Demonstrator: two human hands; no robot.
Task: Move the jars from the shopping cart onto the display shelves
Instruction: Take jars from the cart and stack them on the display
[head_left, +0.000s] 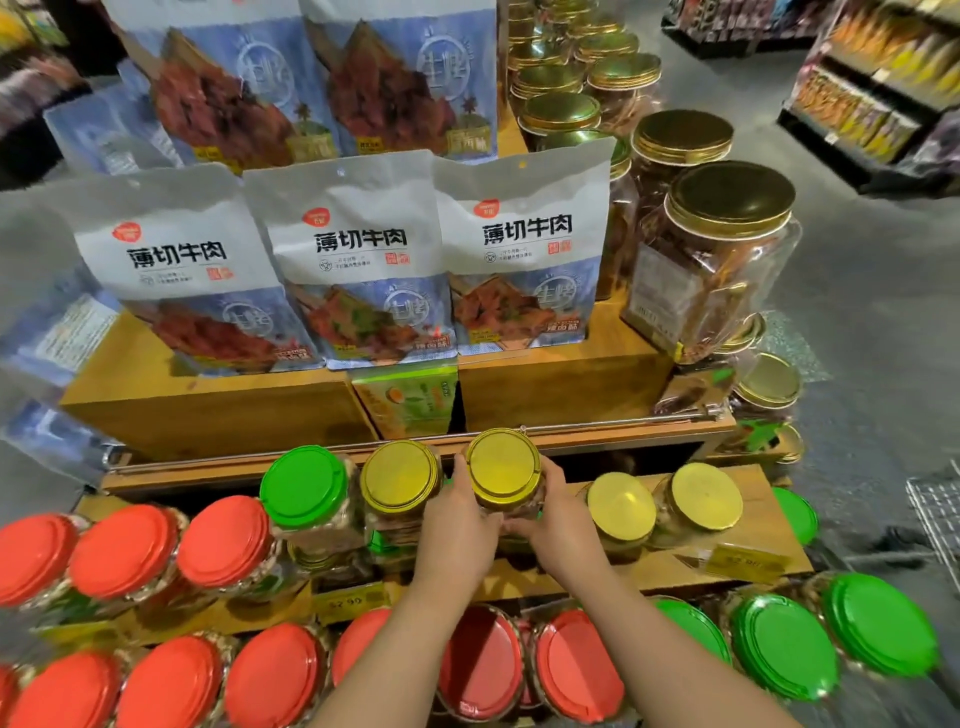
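A clear jar with a gold lid stands on the middle wooden display shelf, and both my hands hold it. My left hand grips its left side, fingers curled round the body. My right hand grips its right side. Another gold-lid jar stands touching it on the left, then a green-lid jar. Two more gold-lid jars stand apart to the right. A corner of the wire shopping cart shows at the right edge.
Red-lid jars fill the shelf's left end and the lower row; green-lid jars sit at lower right. Above, beef snack bags stand on wooden boxes. Large gold-lid jars are stacked at upper right. Grey aisle floor lies to the right.
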